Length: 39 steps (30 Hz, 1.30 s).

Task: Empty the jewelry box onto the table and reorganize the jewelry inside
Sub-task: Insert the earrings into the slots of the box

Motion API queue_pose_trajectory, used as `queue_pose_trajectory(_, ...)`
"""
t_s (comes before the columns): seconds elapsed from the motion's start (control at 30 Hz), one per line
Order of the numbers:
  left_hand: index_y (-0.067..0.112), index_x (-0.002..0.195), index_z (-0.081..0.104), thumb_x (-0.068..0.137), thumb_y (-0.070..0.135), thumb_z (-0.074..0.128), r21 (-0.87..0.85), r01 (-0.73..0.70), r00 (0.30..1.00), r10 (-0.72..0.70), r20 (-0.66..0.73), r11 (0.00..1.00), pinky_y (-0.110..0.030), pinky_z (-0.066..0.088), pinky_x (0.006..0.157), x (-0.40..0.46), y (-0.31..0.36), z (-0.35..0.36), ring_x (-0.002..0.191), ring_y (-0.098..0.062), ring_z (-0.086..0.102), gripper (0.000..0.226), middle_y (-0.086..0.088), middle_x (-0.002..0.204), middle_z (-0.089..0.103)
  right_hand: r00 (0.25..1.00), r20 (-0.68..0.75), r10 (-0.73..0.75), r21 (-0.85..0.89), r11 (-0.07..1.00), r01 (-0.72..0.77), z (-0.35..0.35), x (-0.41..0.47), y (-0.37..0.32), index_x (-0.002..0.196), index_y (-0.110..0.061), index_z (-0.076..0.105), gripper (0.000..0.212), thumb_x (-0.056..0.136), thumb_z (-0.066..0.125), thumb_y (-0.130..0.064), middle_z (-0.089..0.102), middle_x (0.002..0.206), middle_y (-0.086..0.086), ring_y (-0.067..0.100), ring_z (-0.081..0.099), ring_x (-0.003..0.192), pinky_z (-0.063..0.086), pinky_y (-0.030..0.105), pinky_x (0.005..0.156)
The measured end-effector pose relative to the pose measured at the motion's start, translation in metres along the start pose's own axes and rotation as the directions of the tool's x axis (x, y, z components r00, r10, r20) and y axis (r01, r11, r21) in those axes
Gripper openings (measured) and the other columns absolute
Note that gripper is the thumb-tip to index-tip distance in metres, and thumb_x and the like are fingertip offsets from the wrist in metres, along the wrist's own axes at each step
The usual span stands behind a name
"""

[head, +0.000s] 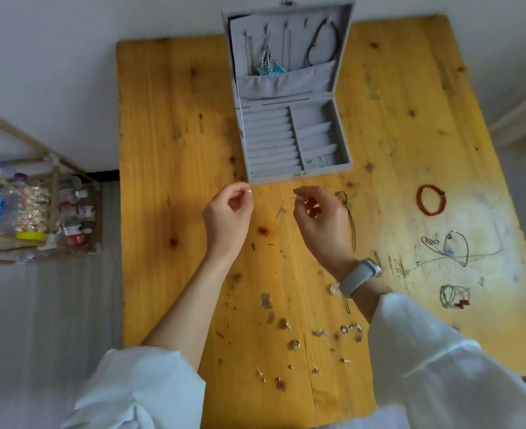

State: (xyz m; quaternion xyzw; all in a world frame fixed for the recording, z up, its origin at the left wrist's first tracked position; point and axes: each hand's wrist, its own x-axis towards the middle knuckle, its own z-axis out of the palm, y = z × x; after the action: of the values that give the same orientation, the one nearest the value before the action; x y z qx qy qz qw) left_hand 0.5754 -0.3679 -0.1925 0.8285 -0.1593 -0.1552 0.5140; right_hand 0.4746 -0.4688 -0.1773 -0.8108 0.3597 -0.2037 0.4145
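before the open grey jewelry box [292,144], both hands' fingers [245,193] pinching small, perhaps pearl, earrings [249,191]

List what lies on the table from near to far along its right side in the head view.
Wire bracelet with red beads → tangled thin chain → red bead bracelet.

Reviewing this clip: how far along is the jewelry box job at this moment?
Emptying looks mostly done: the open grey jewelry box has bare ring rolls, and small earrings, a red bead bracelet and a thin silver chain lie on the yellow wooden table. In hand: the left hand and right hand each pinch a tiny piece. Left: nearly all refilling; necklaces hang in the lid.
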Motion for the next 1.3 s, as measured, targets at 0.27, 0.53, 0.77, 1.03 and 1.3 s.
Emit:
queue_pose_trajectory(0.27,0.006,0.104,0.066,0.088,0.01,0.059,0.163,-0.153,0.979,0.172,-0.108,0.975,-0.028,0.051,0.081,0.118,0.005,0.043,0.086,-0.015,0.061,0.018,-0.006,0.097,0.067,0.997,0.011,-0.078,-0.007,0.997,0.078,0.027,0.115,0.029,0.098,-0.007,0.059,0.011,0.088,0.055,-0.008,0.054,0.087,-0.006,0.014,0.053,0.083,0.037,0.017,0.07)
queue_pose_trajectory(0.53,0.015,0.083,0.07,0.079,0.02,0.065,0.666,-0.307,0.832,0.532,-0.16,0.68,-0.034,0.03,0.068,0.157,-0.024,0.072,0.082,-0.021,0.043,0.009,-0.008,0.085,0.057,0.975,-0.033,-0.218,-0.087,0.973,0.214,0.051,0.146,0.068,0.092,-0.004,0.061,0.01,0.083,0.057,-0.005,0.059,0.083,0.007,0.026,0.054,0.08,0.04,0.026,0.068)
queue_pose_trajectory(0.77,0.021,0.083,0.071,0.082,0.024,0.064,0.783,-0.24,0.822,0.549,-0.151,0.574,-0.035,0.022,0.068,0.165,-0.024,0.065,0.086,-0.021,0.035,0.008,-0.01,0.097,0.058,0.983,-0.035,-0.182,-0.066,0.982,0.179,0.057,0.148,0.072,0.095,-0.007,0.061,0.013,0.086,0.054,-0.011,0.059,0.087,0.005,0.021,0.052,0.084,0.042,0.029,0.067)
queue_pose_trajectory(1.03,0.02,0.076,0.071,0.066,0.007,0.075,0.885,-0.241,0.838,0.545,-0.017,0.398,-0.037,0.021,0.072,0.172,-0.02,0.066,0.09,-0.023,0.033,0.016,-0.008,0.098,0.059,0.983,-0.035,-0.183,-0.072,0.981,0.18,0.058,0.146,0.073,0.096,-0.006,0.061,0.015,0.087,0.051,-0.012,0.059,0.088,0.006,0.02,0.051,0.086,0.044,0.032,0.067)
queue_pose_trajectory(1.3,0.024,0.089,0.073,0.077,0.014,0.07,0.819,-0.254,0.848,0.526,-0.068,0.515,-0.039,0.023,0.073,0.171,-0.028,0.071,0.093,-0.025,0.036,0.016,-0.012,0.101,0.059,0.982,-0.072,-0.177,-0.02,0.984,0.176,0.057,0.155,0.067,0.098,-0.007,0.064,0.016,0.085,0.056,-0.008,0.062,0.088,0.002,0.018,0.052,0.087,0.043,0.025,0.075)
